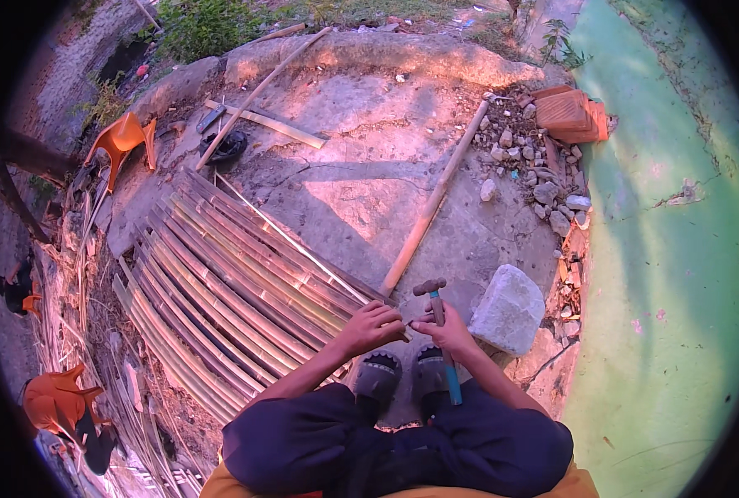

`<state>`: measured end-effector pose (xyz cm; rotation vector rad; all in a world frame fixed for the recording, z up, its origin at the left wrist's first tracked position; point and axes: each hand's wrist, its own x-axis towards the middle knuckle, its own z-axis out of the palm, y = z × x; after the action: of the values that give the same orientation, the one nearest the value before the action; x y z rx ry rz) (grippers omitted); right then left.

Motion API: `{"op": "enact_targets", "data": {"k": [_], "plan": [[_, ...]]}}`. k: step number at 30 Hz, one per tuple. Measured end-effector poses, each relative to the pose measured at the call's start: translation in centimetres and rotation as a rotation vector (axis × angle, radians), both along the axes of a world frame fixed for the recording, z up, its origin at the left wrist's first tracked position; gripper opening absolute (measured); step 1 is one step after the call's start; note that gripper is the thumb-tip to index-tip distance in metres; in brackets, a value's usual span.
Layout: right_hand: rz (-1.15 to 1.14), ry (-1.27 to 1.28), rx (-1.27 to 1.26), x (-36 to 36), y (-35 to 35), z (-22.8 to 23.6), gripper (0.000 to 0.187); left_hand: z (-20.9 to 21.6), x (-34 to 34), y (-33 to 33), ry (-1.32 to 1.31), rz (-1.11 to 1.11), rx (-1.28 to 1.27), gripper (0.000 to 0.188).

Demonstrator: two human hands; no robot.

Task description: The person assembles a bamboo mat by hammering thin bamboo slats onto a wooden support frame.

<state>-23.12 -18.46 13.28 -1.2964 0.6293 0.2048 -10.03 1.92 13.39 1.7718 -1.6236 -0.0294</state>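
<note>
My right hand [448,329] grips a hammer [452,378] with a rusty head and a blue-green lower handle. The hammer stands head-up between my knees. My left hand [369,329] is closed, its fingers bent together just left of the hammer; whatever they hold, if anything, is too small to name. Beneath and beyond that hand, long split bamboo strips [228,290] lie side by side across the ground. A thin pale strip [295,242] runs along their far right edge. I sit low, with my dark shoes [378,378] close to the strips' near end.
A pale stone block [509,310] sits right of my feet. Ahead lies a wooden pole [438,199], with rubble [544,192] and stacked orange tiles [570,114] beyond. A green wall [668,274] bounds the right. Orange plastic chairs [124,141] stand on the left; another pole [261,95] lies far left.
</note>
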Motion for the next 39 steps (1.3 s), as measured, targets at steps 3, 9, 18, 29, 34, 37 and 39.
{"op": "enact_targets", "data": {"k": [3, 9, 18, 29, 34, 37, 39], "plan": [[0.002, 0.08, -0.02, -0.4, 0.2, 0.2, 0.057, -0.5, -0.5, -0.1, 0.018, -0.012, -0.001, 0.028], [-0.027, 0.018, -0.168, -0.3, 0.9, -2.3, 0.051, -0.4, -1.3, -0.2, 0.099, 0.021, 0.02, 0.028], [-0.121, -0.058, -0.22, -0.3, 0.1, -0.8, 0.048, -0.6, 1.1, 0.4, 0.078, 0.187, 0.121, 0.031], [-0.075, -0.099, -0.284, -0.2, -0.5, 0.8, 0.048, 0.2, 2.9, 0.1, 0.08, 0.253, 0.36, 0.065], [-0.11, -0.119, -0.349, -0.3, -0.6, 0.8, 0.048, -1.7, 5.7, 1.4, 0.059, 0.219, 0.424, 0.062], [-0.095, -0.102, -0.353, -0.2, -0.5, 1.4, 0.047, -2.8, 7.0, 1.4, 0.053, 0.173, 0.518, 0.054], [-0.097, -0.115, -0.366, -0.4, -0.5, 1.2, 0.047, -3.1, 7.5, 0.9, 0.064, 0.112, 0.489, 0.055]]}}
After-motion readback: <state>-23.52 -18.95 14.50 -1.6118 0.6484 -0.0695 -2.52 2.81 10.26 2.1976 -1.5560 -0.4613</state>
